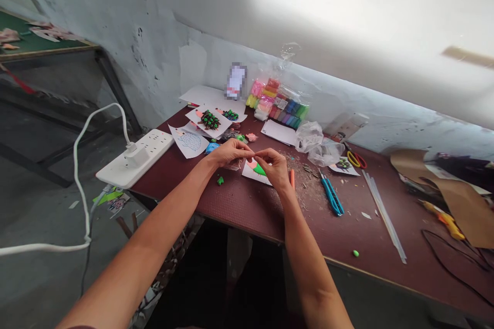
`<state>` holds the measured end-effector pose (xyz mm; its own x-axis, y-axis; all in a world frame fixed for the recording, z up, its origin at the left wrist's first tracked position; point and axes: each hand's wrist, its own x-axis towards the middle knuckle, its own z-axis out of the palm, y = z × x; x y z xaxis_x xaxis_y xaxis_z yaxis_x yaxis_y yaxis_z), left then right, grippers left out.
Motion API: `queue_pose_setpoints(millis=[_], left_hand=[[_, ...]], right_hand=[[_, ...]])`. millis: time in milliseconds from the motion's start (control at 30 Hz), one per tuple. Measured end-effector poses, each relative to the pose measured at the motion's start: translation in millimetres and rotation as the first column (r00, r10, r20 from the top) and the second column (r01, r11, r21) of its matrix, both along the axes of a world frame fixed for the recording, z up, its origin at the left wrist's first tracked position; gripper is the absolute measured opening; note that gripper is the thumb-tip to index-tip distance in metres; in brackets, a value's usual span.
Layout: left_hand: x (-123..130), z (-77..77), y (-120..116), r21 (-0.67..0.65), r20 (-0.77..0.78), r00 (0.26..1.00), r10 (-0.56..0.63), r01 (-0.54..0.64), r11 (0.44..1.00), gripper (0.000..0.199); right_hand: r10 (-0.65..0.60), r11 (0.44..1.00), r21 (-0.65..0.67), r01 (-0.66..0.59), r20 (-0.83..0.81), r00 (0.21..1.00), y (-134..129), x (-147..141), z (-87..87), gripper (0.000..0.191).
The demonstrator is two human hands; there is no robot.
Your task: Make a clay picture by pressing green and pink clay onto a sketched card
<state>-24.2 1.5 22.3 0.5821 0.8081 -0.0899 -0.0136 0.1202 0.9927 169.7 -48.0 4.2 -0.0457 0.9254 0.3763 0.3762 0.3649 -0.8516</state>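
1. The left hand [230,152] and the right hand [275,167] are held above the table [247,213], and their fingertips meet between them. The fingers are bent, not spread.
2. The fingertips may pinch something very small, but I cannot tell if they hold anything.
3. A paper card [255,172] with green and pink clay lies just under the right hand, near the table's front edge.
4. A green clay crumb [220,180] lies left of the card, and blue clay [212,147] lies just beyond the left hand.
5. To the right are an orange stick [292,179] and blue scissors [331,194].
6. Farther away, a clay pack [276,103] lies by the wall [154,61], and a white power strip [135,158] is at the table's left end.
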Motion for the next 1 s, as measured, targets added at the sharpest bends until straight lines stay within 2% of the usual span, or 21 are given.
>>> queue_pose_setpoints(millis=[333, 500, 567, 667, 800, 1000], left_hand=[[1, 0.8, -2, 0.031, -0.018, 1.0, -0.005, 0.005, 1.0, 0.048], [3, 0.1, -3, 0.069, -0.008, 1.0, -0.005, 0.005, 0.998, 0.038], [3, -0.9, -2, 0.077, 0.006, 1.0, 0.022, -0.023, 0.997, 0.031], [2, -3.1, 0, 0.066, 0.076, 0.995, 0.058, -0.063, 0.996, 0.023], [1, -5.1, 1, 0.042, 0.133, 0.99, 0.044, -0.05, 0.998, 0.027], [2, -5.1, 1, 0.017, 0.12, 0.992, 0.047, -0.05, 0.999, 0.024]], right_hand=[[-0.046, 0.996, 0.08, 0.032, 0.181, 0.982, -7, -7, 8.5, 0.014], [-0.157, 0.983, 0.137, 0.126, 0.251, 0.955, -9, -12, 7.7, 0.009], [-0.239, 0.966, 0.15, 0.212, 0.201, 0.95, -8, -11, 7.1, 0.008], [-0.295, 0.952, 0.084, 0.293, 0.013, 0.955, -3, -5, 6.7, 0.015], [-0.209, 0.977, -0.068, 0.2, -0.157, 0.965, 2, 1, 5.7, 0.032], [-0.138, 0.985, -0.127, 0.116, -0.184, 0.973, 3, 1, 6.8, 0.038]])
